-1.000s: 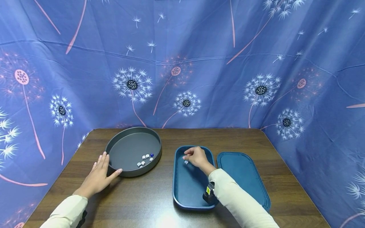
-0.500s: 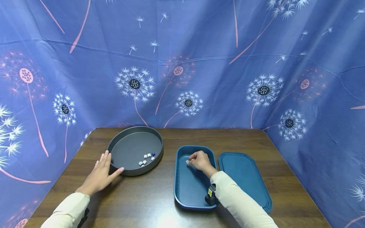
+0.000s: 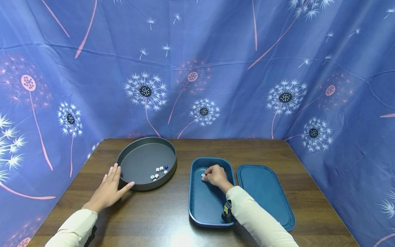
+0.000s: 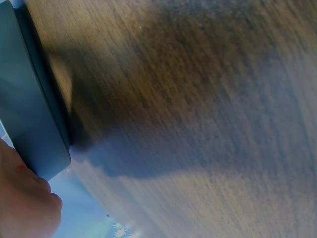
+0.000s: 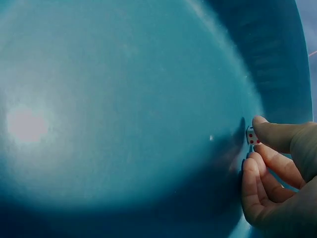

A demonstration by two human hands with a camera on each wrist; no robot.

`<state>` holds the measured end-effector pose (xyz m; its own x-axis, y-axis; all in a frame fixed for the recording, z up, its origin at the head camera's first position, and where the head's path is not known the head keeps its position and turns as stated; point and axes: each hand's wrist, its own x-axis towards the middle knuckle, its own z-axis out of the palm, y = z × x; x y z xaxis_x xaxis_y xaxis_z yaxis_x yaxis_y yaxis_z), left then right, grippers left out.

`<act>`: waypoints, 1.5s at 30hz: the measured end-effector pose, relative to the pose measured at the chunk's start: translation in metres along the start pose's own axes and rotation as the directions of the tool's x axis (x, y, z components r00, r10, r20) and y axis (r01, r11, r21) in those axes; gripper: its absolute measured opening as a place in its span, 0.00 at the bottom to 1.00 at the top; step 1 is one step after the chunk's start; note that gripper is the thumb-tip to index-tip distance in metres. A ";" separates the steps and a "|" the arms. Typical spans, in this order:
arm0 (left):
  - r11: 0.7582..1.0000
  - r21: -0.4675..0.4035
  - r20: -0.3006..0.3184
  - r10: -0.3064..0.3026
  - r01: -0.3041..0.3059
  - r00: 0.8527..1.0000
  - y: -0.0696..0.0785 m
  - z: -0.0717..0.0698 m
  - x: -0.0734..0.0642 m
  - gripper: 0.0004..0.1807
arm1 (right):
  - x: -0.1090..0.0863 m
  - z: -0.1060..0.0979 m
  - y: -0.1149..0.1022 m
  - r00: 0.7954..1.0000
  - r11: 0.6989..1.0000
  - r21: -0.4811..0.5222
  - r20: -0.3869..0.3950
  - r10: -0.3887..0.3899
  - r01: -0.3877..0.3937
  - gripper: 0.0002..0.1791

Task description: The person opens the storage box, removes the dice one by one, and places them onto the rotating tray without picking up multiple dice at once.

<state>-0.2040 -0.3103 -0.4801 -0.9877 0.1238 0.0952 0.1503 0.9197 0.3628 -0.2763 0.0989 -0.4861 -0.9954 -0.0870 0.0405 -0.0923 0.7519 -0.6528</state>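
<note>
My right hand [image 3: 217, 176] reaches into the blue rectangular tub [image 3: 197, 209]. Between thumb and forefinger it pinches a white die [image 5: 253, 136] with red dots, low over the tub floor in the right wrist view. Spread fingers of my left hand [image 3: 106, 192] touch the near left rim of a round dark grey pan [image 3: 145, 157]. Several white dice [image 3: 156, 176] and one blue die [image 3: 166, 167] lie in the pan's right part. The left wrist view shows part of that hand [image 4: 25, 198] against the pan's outer wall [image 4: 29, 109].
A blue lid [image 3: 265, 195] lies flat on the wooden table [image 3: 154, 216], just right of the tub. The pan stands at the back left, with bare table between it and the tub. A blue dandelion-print cloth [image 3: 234, 85] hangs behind and at both sides.
My right hand has come down slightly inside the tub and taken a die between thumb and finger. The left hand stays at the pan's rim. The head view has shifted a little.
</note>
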 end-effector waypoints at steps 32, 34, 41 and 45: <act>1.000 0.012 0.001 0.003 -0.003 1.000 -0.004 0.002 0.001 0.55 | 0.015 -0.039 -0.040 1.000 0.991 0.133 0.015 -0.002 0.000 0.05; 1.000 0.013 -0.001 0.005 -0.005 1.000 -0.004 0.002 0.001 0.55 | 0.018 -0.043 -0.051 1.000 0.991 0.135 0.009 -0.006 0.005 0.05; 1.000 0.010 -0.009 0.008 -0.008 1.000 -0.003 0.003 0.002 0.55 | 0.023 -0.046 -0.092 0.998 0.991 0.113 -0.003 -0.070 0.070 0.05; 1.000 0.005 -0.021 0.015 -0.015 1.000 -0.004 0.003 0.002 0.55 | 0.024 -0.040 -0.110 0.996 0.989 0.121 0.020 -0.085 0.082 0.07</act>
<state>-0.2069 -0.3121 -0.4843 -0.9843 0.1294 0.1199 0.1644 0.9195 0.3570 -0.2915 0.0399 -0.3833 -0.9832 -0.1638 0.0803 -0.1695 0.6578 -0.7338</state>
